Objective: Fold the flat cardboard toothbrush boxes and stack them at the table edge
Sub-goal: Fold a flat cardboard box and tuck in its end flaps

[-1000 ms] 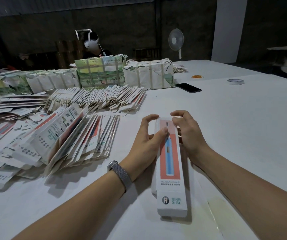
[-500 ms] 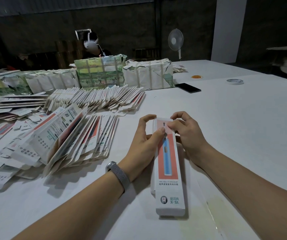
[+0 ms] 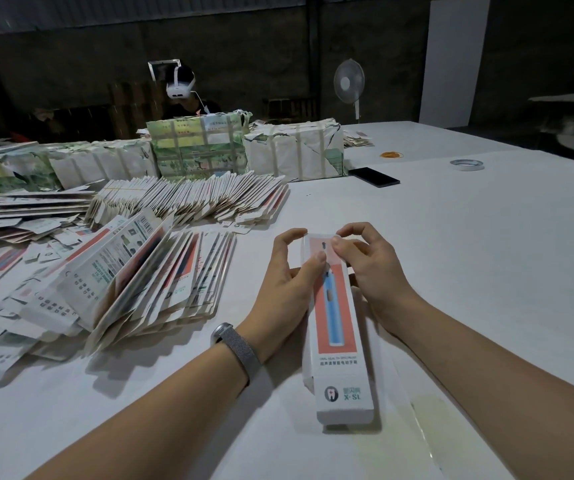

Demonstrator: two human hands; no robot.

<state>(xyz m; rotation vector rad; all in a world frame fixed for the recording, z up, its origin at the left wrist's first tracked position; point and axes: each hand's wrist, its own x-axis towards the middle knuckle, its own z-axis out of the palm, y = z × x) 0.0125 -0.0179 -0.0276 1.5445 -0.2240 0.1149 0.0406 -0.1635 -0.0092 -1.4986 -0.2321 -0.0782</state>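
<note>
Box in hand: a long, narrow white cardboard toothbrush box [image 3: 339, 327] with a coral panel and a blue toothbrush printed on it is lying lengthwise on the white table [image 3: 469, 271], its far end between both hands and its near end pointing at the person.
Left hand: the left hand [image 3: 287, 282] is curling round the box's left side, thumb lying across the printed face, forefinger arching over the far corner.
Right hand: the right hand [image 3: 368, 268] is pinching the far end from the right, thumb on top, fingers bent; whether a flap is under them I cannot tell.
Weight: it is looking very light, an empty shell that could slide on the table if nudged.
Stiffness: thin card, likely stiff along its creases but easy to dent or crush across the hollow faces.
Best hold: the long edges and corners are looking safest; the end flaps want only fingertip pressure.
Supply: a fanned heap of flat printed box blanks [image 3: 147, 289] is lying to the left of the box, with a longer row of flat blanks [image 3: 192, 202] beyond it.
Stage: judging by the closed near end, the far-end closing seems to be in hand; stacking is not yet done.
</note>
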